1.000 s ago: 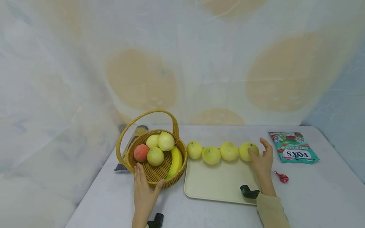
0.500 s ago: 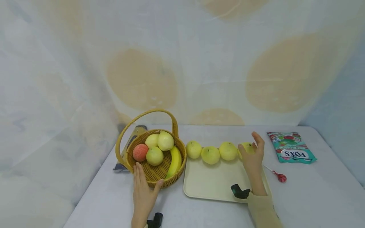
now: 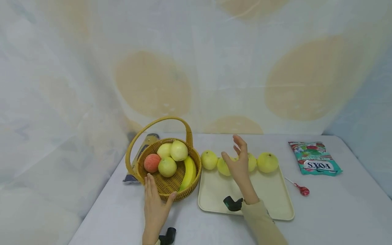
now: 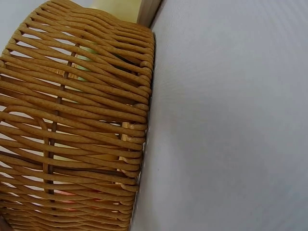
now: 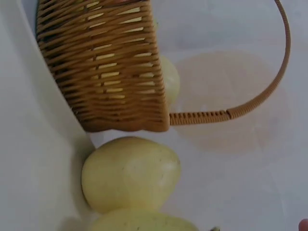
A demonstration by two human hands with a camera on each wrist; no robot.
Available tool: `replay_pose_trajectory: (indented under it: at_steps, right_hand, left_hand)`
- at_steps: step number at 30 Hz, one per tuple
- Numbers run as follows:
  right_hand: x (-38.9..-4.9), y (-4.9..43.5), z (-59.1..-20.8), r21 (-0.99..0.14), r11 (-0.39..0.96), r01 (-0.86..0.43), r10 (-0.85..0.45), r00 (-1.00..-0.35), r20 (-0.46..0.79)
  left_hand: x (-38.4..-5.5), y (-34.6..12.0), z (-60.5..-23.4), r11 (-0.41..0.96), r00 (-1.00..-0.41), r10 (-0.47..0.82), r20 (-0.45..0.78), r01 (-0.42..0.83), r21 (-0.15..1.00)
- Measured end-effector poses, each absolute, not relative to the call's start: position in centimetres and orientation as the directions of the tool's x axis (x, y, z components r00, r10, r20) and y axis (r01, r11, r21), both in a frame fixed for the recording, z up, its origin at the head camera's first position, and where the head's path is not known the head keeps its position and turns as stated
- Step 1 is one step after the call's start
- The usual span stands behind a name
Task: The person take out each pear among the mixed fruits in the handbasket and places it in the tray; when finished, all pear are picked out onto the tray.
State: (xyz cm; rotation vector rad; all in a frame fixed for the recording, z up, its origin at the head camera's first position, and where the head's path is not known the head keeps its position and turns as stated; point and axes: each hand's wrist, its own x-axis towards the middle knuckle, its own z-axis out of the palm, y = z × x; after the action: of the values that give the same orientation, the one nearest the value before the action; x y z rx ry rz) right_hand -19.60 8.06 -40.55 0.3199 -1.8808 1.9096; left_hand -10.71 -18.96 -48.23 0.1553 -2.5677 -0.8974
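My left hand [image 3: 154,207] rests against the near side of a wicker basket [image 3: 183,194], its fingers straight and thumb spread at the rim. Inside the basket lie a red-orange fruit [image 3: 152,163], a banana [image 3: 188,173] and several pale green-yellow round fruits [image 3: 167,167]. My right hand [image 3: 240,167] hovers with spread fingers over a row of yellow round fruits [image 3: 267,162], holding nothing and partly hiding the middle ones. That row lies along the far edge of a cream tray [image 3: 245,204]. The right wrist view shows the row's leftmost fruit [image 5: 130,174] beside the basket.
At the right of the white table [image 3: 330,211] lie a green Fox's candy bag [image 3: 316,159] and a red lollipop [image 3: 303,191]. A brown-and-blue packet [image 3: 131,178] sits partly behind the basket. The basket handle [image 3: 163,119] arches up high.
My right hand has moved left, away from the rightmost yellow fruit, to above the middle of the row. That fruit now shows uncovered. My left hand stays at the basket.
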Motion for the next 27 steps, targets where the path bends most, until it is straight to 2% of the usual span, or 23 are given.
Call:
replay_pose_trajectory:
  at_steps: [9,16,20,27]
  right_hand:
    - [-22.4,5.4,-41.0,-0.907,-0.026,-0.420,-0.014,-0.907,0.420]
    - [-23.5,3.2,-39.9,-0.948,0.015,-0.317,-0.213,-0.927,0.307]
    - [-24.2,2.5,-39.3,-0.960,0.052,-0.275,-0.362,-0.901,0.238]
    - [-25.3,1.3,-38.4,-0.948,0.079,-0.309,-0.580,-0.788,0.209]
  left_hand:
    - [-10.8,-19.0,-48.1,0.785,-0.911,-0.239,0.335,0.021,0.619]
    - [-10.9,-18.9,-48.2,0.787,-0.908,-0.239,0.344,0.026,0.616]
    - [-10.9,-18.9,-48.2,0.786,-0.911,-0.237,0.337,0.024,0.617]
    - [-10.8,-19.0,-48.1,0.788,-0.915,-0.239,0.326,0.013,0.615]
